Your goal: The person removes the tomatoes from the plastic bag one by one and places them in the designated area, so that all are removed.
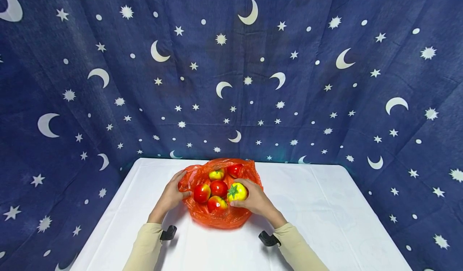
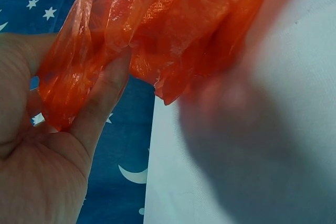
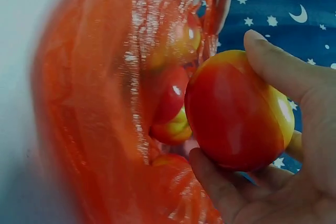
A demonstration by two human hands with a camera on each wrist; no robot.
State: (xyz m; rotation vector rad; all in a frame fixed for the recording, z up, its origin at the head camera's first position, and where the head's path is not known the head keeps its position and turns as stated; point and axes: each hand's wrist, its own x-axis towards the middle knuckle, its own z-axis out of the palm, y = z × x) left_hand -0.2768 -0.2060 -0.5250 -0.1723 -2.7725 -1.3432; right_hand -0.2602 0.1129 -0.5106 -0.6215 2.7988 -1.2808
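Observation:
An orange-red plastic bag [image 1: 220, 219] lies open on the white table, with several red and yellow tomatoes [image 1: 218, 188] inside it. At its left side, my left hand [image 1: 169, 195] pinches the rim between thumb and fingers; the left wrist view shows the thin plastic [image 2: 194, 30] caught there. My right hand [image 1: 257, 200] grips one tomato [image 3: 236, 111] at the right of the bag's mouth. That tomato looks yellow with a green star-shaped top from the head view, mostly red from the right wrist view. Behind it, the other tomatoes sit partly covered by the bag's wall.
The white tablecloth [image 1: 318, 214] stretches out on both sides of the bag. A dark blue curtain [image 1: 202, 102] with moons and stars hangs behind and beside the table. Black wrist cameras [image 1: 269, 239] sit under the beige sleeves [image 1: 296, 247].

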